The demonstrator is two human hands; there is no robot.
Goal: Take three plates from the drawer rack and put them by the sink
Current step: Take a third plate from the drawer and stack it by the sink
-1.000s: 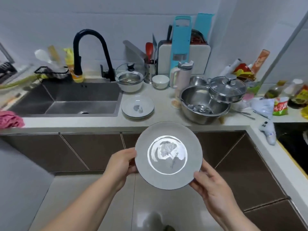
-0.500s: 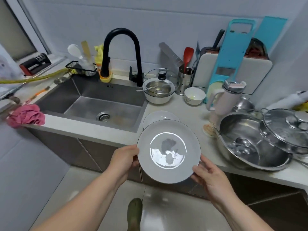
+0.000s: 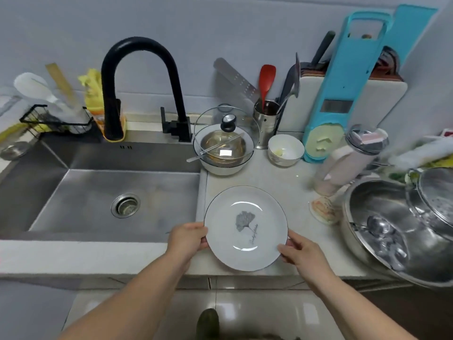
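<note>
The plate (image 3: 245, 228), held out over the floor before, now sits over the counter (image 3: 282, 182) beside the sink (image 3: 98, 192).

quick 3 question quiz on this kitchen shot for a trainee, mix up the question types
1. True or false: both hands grip the leaf-print plate.
2. Which side of the sink is the plate on: A) its left, B) its right, C) inside the basin?
3. Fill in: the small white bowl stands in front of the steel ____ holder.

Key
1. True: left hand at the left rim, right hand at the lower right rim.
2. B
3. utensil
</note>
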